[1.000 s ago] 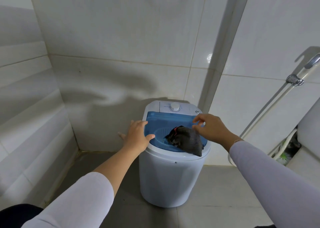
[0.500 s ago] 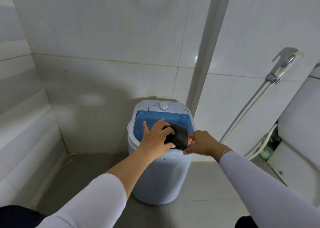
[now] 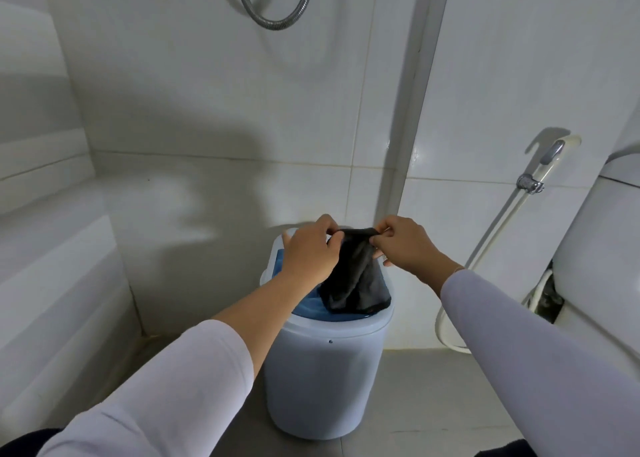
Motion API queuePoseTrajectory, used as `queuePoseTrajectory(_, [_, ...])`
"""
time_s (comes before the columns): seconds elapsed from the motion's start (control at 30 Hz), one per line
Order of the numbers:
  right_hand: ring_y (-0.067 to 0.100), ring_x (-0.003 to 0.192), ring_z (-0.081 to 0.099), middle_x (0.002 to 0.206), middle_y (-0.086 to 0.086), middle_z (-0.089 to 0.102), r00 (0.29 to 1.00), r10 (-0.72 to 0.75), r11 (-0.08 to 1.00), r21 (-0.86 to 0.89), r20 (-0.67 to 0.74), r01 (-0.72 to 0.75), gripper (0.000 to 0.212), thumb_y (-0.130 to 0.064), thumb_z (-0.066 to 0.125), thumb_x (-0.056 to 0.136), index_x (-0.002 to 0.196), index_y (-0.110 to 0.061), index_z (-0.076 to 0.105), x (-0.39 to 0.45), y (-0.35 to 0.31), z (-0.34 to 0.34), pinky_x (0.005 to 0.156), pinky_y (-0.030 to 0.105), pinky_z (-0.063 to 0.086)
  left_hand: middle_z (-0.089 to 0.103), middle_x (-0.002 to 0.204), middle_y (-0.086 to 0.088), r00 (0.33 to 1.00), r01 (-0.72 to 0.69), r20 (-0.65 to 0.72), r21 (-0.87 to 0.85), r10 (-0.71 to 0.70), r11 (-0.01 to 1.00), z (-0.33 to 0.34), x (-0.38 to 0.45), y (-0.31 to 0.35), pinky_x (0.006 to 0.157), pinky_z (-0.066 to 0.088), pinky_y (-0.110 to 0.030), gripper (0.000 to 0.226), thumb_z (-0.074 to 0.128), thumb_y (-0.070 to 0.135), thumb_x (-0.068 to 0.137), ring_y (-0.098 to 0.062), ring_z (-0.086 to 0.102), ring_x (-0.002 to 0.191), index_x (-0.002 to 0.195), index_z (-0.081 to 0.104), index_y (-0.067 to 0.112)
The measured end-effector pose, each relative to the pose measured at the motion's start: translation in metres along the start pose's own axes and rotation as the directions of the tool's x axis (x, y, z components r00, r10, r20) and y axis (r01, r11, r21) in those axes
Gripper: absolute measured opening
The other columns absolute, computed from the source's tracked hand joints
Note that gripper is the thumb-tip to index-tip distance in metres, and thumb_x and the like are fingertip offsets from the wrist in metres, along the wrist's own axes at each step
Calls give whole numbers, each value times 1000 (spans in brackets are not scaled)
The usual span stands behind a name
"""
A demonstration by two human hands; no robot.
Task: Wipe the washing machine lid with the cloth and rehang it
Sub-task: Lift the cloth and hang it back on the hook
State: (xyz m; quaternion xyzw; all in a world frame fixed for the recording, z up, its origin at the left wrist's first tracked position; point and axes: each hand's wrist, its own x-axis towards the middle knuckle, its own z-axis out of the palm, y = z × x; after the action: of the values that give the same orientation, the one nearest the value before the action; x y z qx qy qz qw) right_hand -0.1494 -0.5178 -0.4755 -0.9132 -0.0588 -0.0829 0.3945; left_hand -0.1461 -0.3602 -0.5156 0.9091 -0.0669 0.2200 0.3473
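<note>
Both my hands have lifted the cloth (image 3: 356,276) off the blue lid (image 3: 308,306); my left hand (image 3: 310,254) and right hand (image 3: 407,248) each pinch its top edge, and it hangs over the washing machine (image 3: 325,370). I judge I'm spreading it, maybe for rehanging. No writing is readable.

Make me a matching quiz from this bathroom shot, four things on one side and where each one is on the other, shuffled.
Things:
1. cloth
2. spray hose
3. metal hose loop
4. blue lid

Places:
A. top of the wall
B. pinched by the left hand and right hand
C. on the washing machine
D. right wall, beside the toilet

Pairs: 1-B, 2-D, 3-A, 4-C
</note>
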Motion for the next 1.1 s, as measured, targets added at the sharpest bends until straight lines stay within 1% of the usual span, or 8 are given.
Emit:
queuePoseTrajectory(0.17, [23,83,59,88,7,61,997,-43,996,80,-71,49,12,-9,48,89,92,-15,58,4,-33,-18,78,36,54,67,84,-3,997,27,-69,-127,-36,992,-41,17,19,85,50,-39,14,48,27,96,-25,62,86,94,56,17])
queuePoseTrajectory(0.33, [13,64,49,68,-2,52,988,-121,987,98,-101,131,18,-11,46,91,102,-14,60,5,-62,-35,59,23,41,60,84,-1,994,13,-105,-178,-32,984,-85,24,32,62,38,-19,14,47,24,98,-15,54,72,97,56,13])
queuePoseTrajectory(0.47, [13,63,48,68,2,53,973,-193,974,99,-129,206,16,-10,49,91,103,-10,60,4,-92,-43,57,21,40,58,90,-4,990,81,-89,-267,-108,960,-118,30,44,51,36,-18,12,44,21,99,-10,48,61,102,54,15])
queuePoseTrajectory(0.57, [14,67,50,73,4,58,956,-261,956,103,-135,275,9,-12,53,90,96,-16,58,4,-119,-50,59,23,40,59,104,1,993,117,38,-249,-111,961,-141,34,52,57,40,-21,21,43,28,98,-12,55,75,111,57,20])
queuePoseTrajectory(0.7, [10,57,45,60,-5,52,930,-351,922,132,-113,364,7,-12,57,87,91,-17,54,7,-157,-58,54,23,34,66,107,2,980,41,198,-237,7,971,-162,33,56,89,47,-28,30,57,39,91,-16,62,104,116,62,22])
queuePoseTrajectory(0.83, [10,53,42,59,-4,49,914,-394,902,150,-95,405,8,-10,56,88,86,-17,51,11,-190,-70,49,22,32,62,92,6,997,-14,73,-228,32,974,-184,42,58,71,41,-20,16,56,32,93,-14,57,89,102,66,22])
queuePoseTrajectory(0.93, [13,55,45,62,-1,53,911,-407,895,172,-60,412,7,-10,55,89,86,-16,52,17,-208,-81,52,23,36,63,93,5,1000,9,-23,-292,-16,956,-204,55,59,73,39,-24,10,55,33,93,-15,56,89,94,64,27])
queuePoseTrajectory(1.1, [15,56,43,58,1,49,898,-439,874,226,-12,430,3,-10,55,90,91,-13,54,34,-223,-86,53,26,37,63,108,-1,995,3,-91,-267,-28,964,-232,80,59,79,42,-28,21,48,34,97,-19,55,95,107,62,21])
